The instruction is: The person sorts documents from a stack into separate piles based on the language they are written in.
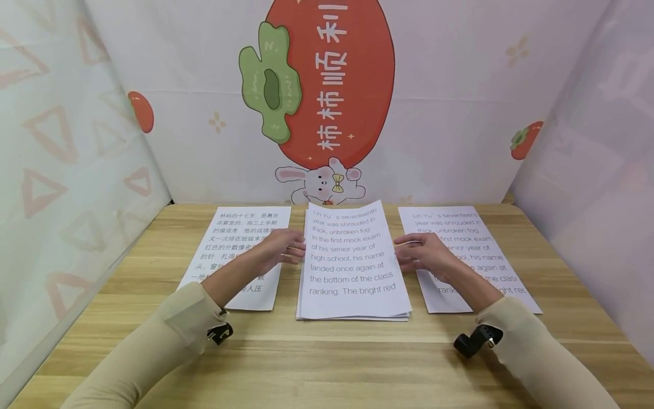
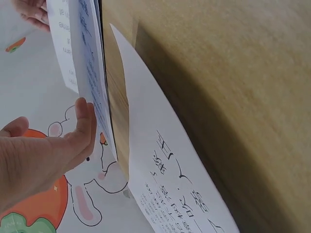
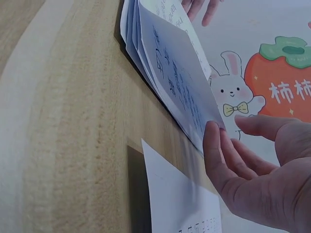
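Note:
In the middle of the head view lies a small stack of paper sheets [image 1: 352, 267], its top page printed in English. The pages rise off one another along the edges, and the top page bows upward, as the right wrist view of the stack [image 3: 182, 73] shows. My left hand [image 1: 278, 247] touches or nearly touches the stack's left edge, fingers loosely extended. At the opposite edge, fingertips of my right hand [image 1: 426, 253] meet the raised page, the thumb standing apart. Both forearms pass over the side sheets and hide some of their print.
To the left lies a sheet with Chinese print [image 1: 230, 227], to the right one with English print [image 1: 490, 255]. Everything rests on a wooden table [image 1: 347, 363]. A white backdrop with a persimmon picture [image 1: 352, 85] closes off the far side, and pale cloth hangs at both sides.

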`<state>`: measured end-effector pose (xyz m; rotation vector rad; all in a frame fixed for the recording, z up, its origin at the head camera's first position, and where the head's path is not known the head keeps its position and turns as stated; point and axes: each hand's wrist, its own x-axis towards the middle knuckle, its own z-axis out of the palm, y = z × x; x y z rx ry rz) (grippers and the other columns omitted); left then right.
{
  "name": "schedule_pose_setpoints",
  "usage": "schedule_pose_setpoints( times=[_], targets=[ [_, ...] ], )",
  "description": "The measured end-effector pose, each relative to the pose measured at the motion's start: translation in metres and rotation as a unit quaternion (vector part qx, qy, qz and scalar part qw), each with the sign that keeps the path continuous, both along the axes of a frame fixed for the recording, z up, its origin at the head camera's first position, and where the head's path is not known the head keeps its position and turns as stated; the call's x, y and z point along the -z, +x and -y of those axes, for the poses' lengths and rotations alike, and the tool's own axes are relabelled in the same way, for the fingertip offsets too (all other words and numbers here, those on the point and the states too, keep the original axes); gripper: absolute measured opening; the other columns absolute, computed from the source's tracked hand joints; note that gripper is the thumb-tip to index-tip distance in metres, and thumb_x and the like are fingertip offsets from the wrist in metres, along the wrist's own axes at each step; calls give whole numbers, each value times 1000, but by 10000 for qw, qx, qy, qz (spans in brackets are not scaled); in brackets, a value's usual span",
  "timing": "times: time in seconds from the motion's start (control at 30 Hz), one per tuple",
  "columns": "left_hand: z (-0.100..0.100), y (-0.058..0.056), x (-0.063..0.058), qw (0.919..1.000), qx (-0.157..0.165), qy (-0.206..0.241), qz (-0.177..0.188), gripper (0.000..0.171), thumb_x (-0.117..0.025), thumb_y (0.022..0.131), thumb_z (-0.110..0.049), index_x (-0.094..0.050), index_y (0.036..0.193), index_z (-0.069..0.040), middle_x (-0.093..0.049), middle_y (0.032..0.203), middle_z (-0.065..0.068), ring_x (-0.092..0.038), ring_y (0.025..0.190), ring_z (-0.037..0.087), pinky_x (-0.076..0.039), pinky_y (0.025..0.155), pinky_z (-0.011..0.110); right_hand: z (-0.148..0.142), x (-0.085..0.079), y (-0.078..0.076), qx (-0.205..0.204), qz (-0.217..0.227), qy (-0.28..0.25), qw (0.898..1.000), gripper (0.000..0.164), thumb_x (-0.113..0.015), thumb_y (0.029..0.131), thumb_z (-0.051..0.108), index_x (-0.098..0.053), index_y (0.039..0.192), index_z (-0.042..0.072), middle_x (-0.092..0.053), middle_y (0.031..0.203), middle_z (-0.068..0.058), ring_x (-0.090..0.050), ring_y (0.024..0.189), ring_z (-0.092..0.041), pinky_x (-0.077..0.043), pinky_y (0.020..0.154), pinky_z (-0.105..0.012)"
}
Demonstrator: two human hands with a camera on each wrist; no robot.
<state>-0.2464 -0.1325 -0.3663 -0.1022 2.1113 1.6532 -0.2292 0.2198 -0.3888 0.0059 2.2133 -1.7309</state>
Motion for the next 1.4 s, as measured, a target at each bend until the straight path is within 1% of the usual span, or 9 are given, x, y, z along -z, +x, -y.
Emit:
schedule_pose_setpoints(
  times=[0.07,0.2,0.37,0.53,0.8,0.97,1.1,1.23,1.4],
  targets=[
    [-1,-1,1,10000,-49,60,22,49,-41,109,-17,-40,151,8,-54,138,27,-65,112,31,-61,91,36,1,0,0,-19,-8,-33,10000,47,-64,100,2,-49,142,-13,-69,116,-16,-70,92,-14,-64,86,-34],
    [-5,-2,6,9997,-183,152,98,51,-48,106,-7,-38,154,4,-55,132,26,-67,104,32,-64,87,39,3,0,-2,-25,7,-73,10000,50,-66,97,-2,-48,142,-13,-71,106,-9,-70,87,-12,-65,81,-32],
    [-9,-4,12,9997,-146,195,-28,62,-55,96,7,-38,155,3,-62,112,21,-68,86,26,-65,81,37,4,1,-4,82,93,-16,9999,51,-68,95,-4,-50,141,-10,-70,103,-5,-70,85,-11,-64,77,-28],
    [-15,-7,13,9994,-153,235,-221,64,-57,93,14,-40,154,4,-62,96,15,-67,74,21,-66,74,35,1,0,-6,92,-4,69,9999,50,-67,96,-4,-50,143,-9,-69,102,-4,-68,87,-11,-63,77,-27],
    [-36,-12,6,9983,-143,473,-311,62,-61,93,15,-43,152,4,-64,103,15,-67,75,18,-65,73,32,-23,-12,-3,91,-304,331,9989,51,-64,100,1,-48,148,-6,-61,117,-13,-66,97,-14,-64,87,-35],
    [-55,-13,4,9968,-79,734,-308,59,-64,92,15,-49,148,3,-67,102,14,-71,79,21,-65,77,32,-45,-17,-1,138,-446,479,9978,53,-64,101,4,-46,150,-4,-58,125,-17,-67,99,-15,-63,88,-33],
    [-73,-14,2,9964,9,807,-277,56,-65,92,13,-53,145,3,-71,109,18,-73,87,25,-65,81,34,-64,-19,1,144,-561,367,9976,53,-63,101,5,-45,150,-4,-63,117,-9,-69,97,-12,-63,85,-30],
    [-90,-12,2,9959,113,868,-229,56,-65,92,13,-52,145,2,-71,117,21,-73,90,25,-64,80,31,-81,-17,2,145,-588,207,9979,51,-64,102,7,-46,149,-4,-65,111,1,-69,96,-11,-63,84,-29],
    [-106,-5,-2,9942,268,1021,-202,60,-64,92,14,-49,148,0,-71,119,21,-73,91,26,-64,82,32,-102,-15,4,125,-621,62,9980,39,-63,103,9,-56,141,7,-67,109,7,-70,96,-11,-63,83,-29]
  ],
)
